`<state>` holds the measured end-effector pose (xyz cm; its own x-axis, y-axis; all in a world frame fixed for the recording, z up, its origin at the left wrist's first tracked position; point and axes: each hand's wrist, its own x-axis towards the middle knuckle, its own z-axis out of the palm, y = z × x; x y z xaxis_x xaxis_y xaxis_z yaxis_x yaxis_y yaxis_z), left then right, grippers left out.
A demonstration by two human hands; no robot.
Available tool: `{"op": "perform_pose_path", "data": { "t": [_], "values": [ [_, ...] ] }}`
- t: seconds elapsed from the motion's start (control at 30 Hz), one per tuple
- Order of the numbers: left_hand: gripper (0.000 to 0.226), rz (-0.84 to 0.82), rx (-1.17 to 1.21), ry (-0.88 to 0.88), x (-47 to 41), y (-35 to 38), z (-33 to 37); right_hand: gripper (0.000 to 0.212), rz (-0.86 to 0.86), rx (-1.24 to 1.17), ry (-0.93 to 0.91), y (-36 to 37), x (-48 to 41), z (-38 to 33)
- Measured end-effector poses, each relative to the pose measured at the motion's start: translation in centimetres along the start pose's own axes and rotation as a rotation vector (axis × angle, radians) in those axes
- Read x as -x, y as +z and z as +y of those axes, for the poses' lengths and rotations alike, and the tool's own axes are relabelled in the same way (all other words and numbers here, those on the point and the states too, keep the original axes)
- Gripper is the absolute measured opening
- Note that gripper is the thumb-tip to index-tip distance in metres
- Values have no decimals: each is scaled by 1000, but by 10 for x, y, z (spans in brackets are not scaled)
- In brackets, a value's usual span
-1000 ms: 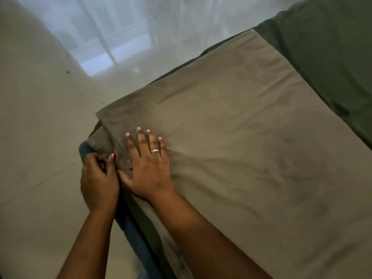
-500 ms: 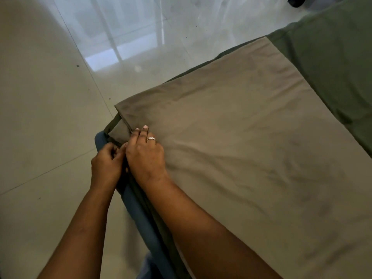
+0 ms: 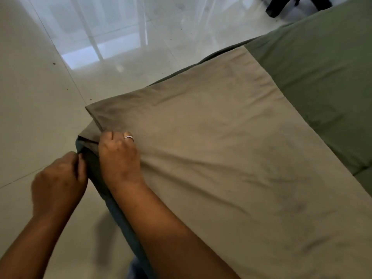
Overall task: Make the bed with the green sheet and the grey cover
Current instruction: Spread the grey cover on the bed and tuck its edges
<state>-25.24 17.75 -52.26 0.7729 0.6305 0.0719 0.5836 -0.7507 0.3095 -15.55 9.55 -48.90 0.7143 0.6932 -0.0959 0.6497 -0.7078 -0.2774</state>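
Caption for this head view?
Right hand grips a corner of the grey fabric cover, left hand beside it; green fabric sheet beyond.

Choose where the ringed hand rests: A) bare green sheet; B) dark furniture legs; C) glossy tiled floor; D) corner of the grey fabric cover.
D: the right hand, wearing the ring, curls its fingers into the grey fabric cover at its corner.

A glossy, pale tiled floor [image 3: 46, 101] fills the left and top of the view, scattered with a few dark specks and carrying a bright window reflection [image 3: 94, 55]. Dark furniture legs [image 3: 279, 8] stand at the top right.
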Motion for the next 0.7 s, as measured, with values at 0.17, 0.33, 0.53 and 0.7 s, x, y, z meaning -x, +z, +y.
{"op": "perform_pose_path", "data": {
  "t": [0.17,0.33,0.53,0.7],
  "values": [
    [36,-116,-53,-81,-11,7,-11,27,-51,-38,-56,-3,-3,-3],
    [32,-182,-95,-202,-12,11,0,25,-144,-266,-19,-6,-10,-3],
    [19,-163,53,-294,43,0,60,65,-175,-336,-2,5,5,10],
    [24,-533,-10,-507,102,7,104,76,-2,34,77,23,41,18]
  ]
}}
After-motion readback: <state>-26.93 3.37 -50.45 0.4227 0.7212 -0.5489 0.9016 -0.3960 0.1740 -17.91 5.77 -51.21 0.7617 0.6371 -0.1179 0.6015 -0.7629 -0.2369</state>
